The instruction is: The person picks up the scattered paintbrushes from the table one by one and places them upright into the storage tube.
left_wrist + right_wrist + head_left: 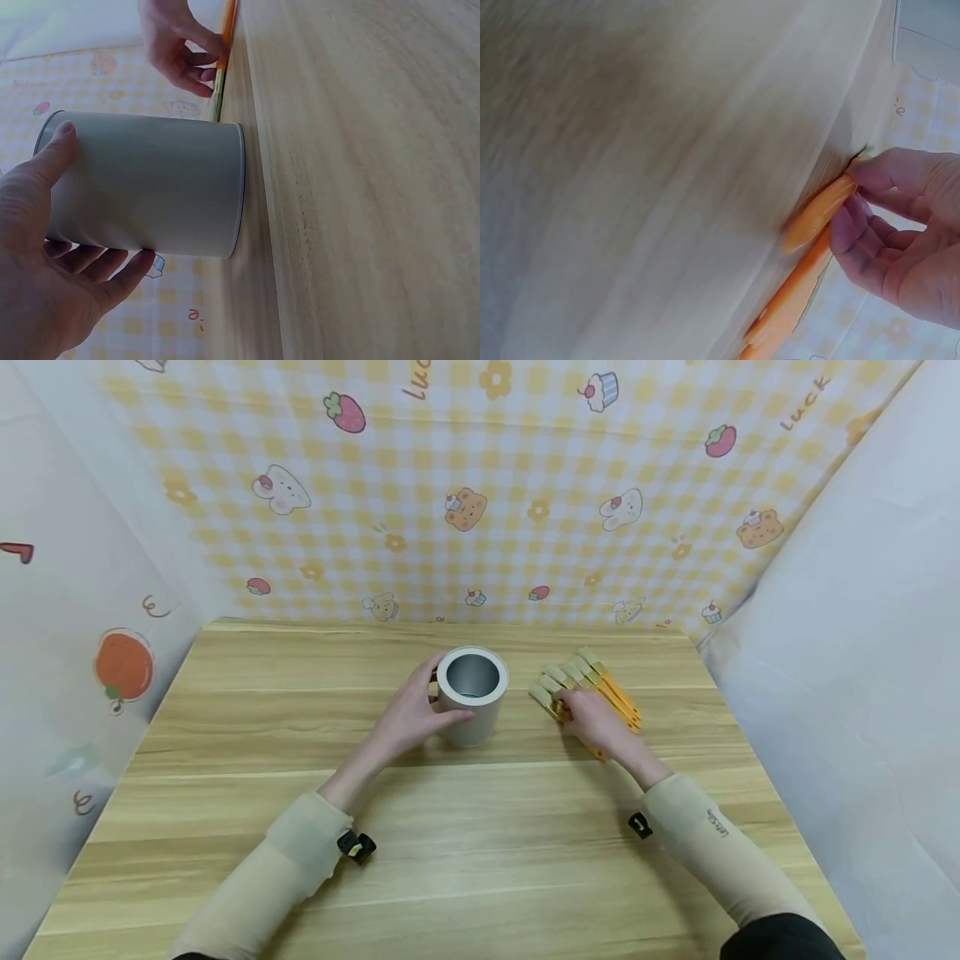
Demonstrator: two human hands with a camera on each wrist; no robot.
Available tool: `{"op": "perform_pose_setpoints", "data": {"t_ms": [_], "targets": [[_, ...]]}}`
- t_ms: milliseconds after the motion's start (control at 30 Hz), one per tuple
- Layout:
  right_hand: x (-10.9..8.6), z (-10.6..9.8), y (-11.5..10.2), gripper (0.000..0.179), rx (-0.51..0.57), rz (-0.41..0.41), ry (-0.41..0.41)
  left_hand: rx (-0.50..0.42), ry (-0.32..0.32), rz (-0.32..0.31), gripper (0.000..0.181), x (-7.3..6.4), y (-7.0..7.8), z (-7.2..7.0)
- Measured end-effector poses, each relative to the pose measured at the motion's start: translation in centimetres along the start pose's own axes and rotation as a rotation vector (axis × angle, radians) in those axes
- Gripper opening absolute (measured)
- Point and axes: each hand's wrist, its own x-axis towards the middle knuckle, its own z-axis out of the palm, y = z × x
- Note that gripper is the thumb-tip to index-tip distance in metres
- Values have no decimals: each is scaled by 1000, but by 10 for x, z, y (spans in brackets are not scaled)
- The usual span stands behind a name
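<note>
A light grey cylindrical can (pixel 480 727) stands upright on the wooden table, its open top showing a bare metal inside. My left hand (pixel 408 718) grips it from the left; in the left wrist view the thumb lies on one side of the can (pixel 157 180) and the fingers curl along the other. To the right, my right hand (pixel 596 720) pinches the leftmost paintbrush (pixel 543 697), which has pale bristles and an orange handle. In the right wrist view, thumb and fingers meet on that paintbrush (pixel 821 214), low over the table.
Several more paintbrushes (pixel 618 697) lie side by side just right of the pinched one, bristles toward the back. A yellow checked cloth (pixel 420 560) hangs behind the table (pixel 450 860). White sheets (pixel 847 635) close off both sides.
</note>
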Motion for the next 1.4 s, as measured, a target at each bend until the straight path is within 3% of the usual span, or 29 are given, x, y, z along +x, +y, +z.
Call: {"op": "perform_pose_setpoints", "data": {"t_ms": [267,367,700,967,1167,1233,1400], "targets": [[-7,-8,-7,44,46,89,-72,-47,-18,2,98,-7,1,-1],[-7,-21,-12,46,101,103,-49,-60,-16,-2,99,-9,1,-2],[2,-72,-40,47,388,50,221,-26,-7,-5,99,-13,-2,-5],[3,-96,-82,42,560,-34,426,-25,-17,-17,98,-18,-2,-6],[9,-94,-123,40,805,-232,567,-39,-41,-18,100,-19,-2,-7],[12,-89,-132,39,803,-282,573,-47,-50,-20,100,-19,-1,-7],[18,-73,-142,31,632,-305,544,-59,-77,-23,102,-21,1,-8]]}}
